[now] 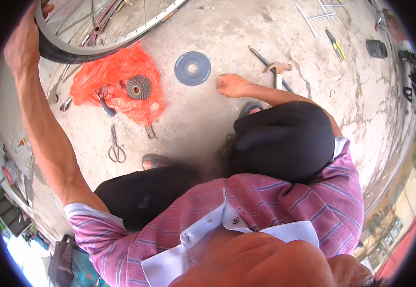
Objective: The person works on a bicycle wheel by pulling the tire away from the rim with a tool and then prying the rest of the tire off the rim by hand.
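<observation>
At the upper left, my left hand (22,48) grips the edge of a bicycle wheel (64,45), its fingers curled round the tyre and rim. The wheel has a pale rim, a black tyre and thin spokes, and the top of the picture cuts it off. My right hand (232,86) is closed, low over the floor beside a flat blue-grey disc (192,68) with a pale centre. Whatever its fingers hold, if anything, is hidden. Below the wheel lies a crumpled red plastic bag (117,64) with a dark toothed bicycle cassette (138,87) on it.
A hammer (278,70) lies across a dark bar beyond my right forearm. Scissors (116,146) are near my left foot. Farther right are a yellow-green handled tool (335,45), metal rods (308,21) and a black block (376,49) on cracked concrete (356,119).
</observation>
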Demonstrator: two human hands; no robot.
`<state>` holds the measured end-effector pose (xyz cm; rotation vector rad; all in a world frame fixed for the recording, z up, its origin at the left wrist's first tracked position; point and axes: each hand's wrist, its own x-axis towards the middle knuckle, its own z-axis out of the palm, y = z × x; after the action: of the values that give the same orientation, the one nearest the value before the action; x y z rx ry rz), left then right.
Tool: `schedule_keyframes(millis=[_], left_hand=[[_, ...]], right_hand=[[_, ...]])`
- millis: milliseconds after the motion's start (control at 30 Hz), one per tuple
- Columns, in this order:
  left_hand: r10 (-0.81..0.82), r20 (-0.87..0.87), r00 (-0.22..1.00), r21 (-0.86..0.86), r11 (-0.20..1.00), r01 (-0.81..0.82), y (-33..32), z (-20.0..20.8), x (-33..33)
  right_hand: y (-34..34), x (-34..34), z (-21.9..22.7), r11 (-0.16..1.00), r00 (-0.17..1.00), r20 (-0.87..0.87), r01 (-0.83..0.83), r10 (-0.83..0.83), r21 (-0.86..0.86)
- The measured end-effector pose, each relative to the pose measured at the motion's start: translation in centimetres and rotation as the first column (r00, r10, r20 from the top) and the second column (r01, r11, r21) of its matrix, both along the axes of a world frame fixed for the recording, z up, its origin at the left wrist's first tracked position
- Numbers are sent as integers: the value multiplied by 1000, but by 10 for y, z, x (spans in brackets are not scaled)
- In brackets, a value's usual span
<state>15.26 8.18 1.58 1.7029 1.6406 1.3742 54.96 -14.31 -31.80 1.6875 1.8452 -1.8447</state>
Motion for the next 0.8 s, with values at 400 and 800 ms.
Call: schedule_keyframes(millis=[400,800], left_hand=[[-6,-57,998,66,998,10,-6,12,22],[52,-69,996,114,992,-44,-7,12,33]], right_hand=[[73,13,0,971,996,57,58,-73,230],[234,8,-13,769,949,240,5,-206,639]])
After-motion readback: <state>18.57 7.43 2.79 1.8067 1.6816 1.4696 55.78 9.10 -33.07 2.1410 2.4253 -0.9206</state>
